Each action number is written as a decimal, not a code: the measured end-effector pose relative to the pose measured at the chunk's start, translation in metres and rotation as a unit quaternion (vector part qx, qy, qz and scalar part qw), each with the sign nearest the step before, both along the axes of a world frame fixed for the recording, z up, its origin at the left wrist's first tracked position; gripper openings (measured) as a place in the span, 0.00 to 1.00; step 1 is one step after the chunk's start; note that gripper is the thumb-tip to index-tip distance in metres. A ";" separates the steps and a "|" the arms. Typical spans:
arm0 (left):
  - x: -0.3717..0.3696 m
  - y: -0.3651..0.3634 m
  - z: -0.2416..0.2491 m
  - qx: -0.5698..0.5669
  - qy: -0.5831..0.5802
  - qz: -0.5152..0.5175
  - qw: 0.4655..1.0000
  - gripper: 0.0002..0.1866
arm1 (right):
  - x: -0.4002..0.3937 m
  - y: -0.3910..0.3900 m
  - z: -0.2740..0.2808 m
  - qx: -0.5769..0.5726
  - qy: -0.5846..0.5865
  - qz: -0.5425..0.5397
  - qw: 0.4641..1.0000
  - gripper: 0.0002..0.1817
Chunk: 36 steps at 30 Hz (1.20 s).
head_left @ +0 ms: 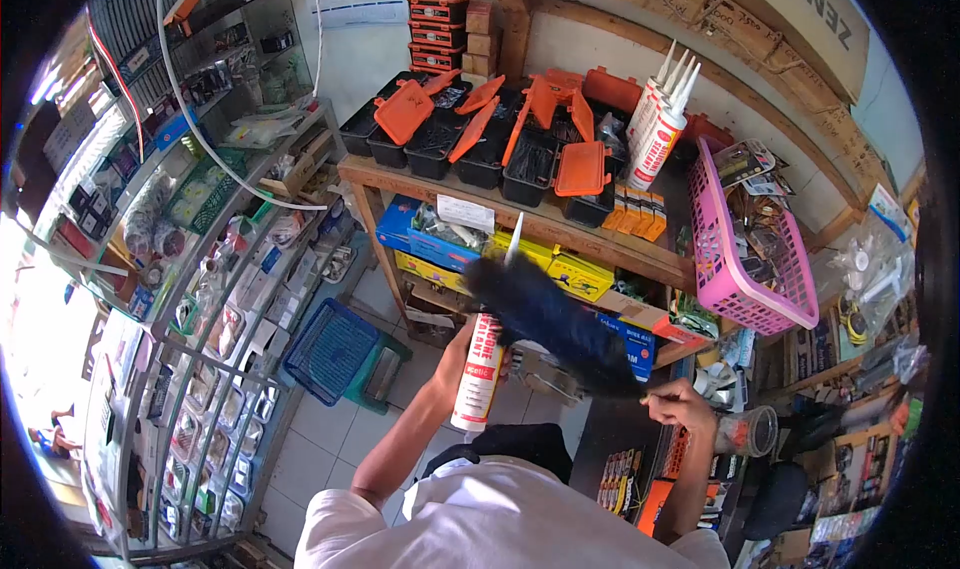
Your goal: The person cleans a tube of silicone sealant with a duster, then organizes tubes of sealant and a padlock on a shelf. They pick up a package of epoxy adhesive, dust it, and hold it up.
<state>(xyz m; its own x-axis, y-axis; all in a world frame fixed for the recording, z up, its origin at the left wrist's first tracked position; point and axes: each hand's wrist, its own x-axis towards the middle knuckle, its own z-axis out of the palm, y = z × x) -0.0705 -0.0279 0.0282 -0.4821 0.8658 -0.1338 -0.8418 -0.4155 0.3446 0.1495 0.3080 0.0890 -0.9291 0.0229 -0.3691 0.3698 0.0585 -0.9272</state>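
Upright in front of my body, a white and red silicone sealant cartridge (477,381) with a pale pointed nozzle is gripped by my left hand (456,361). My right hand (682,409) is closed round the thin handle end of a black feather duster (560,321). The duster's fluffy head slants up to the left and overlaps the upper part of the cartridge, hiding the base of its nozzle. More sealant cartridges (657,141) of the same look stand grouped on the wooden shelf (460,180) ahead.
Black boxes with orange lids (402,112) line the shelf top, beside a pink basket (716,239) of small packets. Blue and yellow cartons sit below. Glass display shelving (215,349) runs along my left, and a blue crate (335,344) rests by a green stool.
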 end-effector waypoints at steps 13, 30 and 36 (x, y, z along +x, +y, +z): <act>0.022 0.019 -0.004 0.051 0.008 -0.016 0.999 0.25 | 0.030 0.016 0.000 0.108 -0.004 0.166 0.980 0.10; 0.016 0.028 -0.060 0.148 -0.048 -0.128 0.980 0.33 | 0.065 0.025 0.014 0.009 -0.058 0.091 0.994 0.12; 0.023 0.021 -0.018 0.098 -0.027 -0.095 0.990 0.28 | 0.058 0.032 0.001 -0.009 -0.018 -0.023 1.000 0.11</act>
<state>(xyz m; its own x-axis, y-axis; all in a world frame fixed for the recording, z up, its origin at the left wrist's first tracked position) -0.0478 -0.0072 0.0107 -0.3042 0.9523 0.0247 -0.9262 -0.3017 0.2260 0.2077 0.3396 0.0896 -0.9132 0.0584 -0.4032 0.4051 0.0243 -0.9140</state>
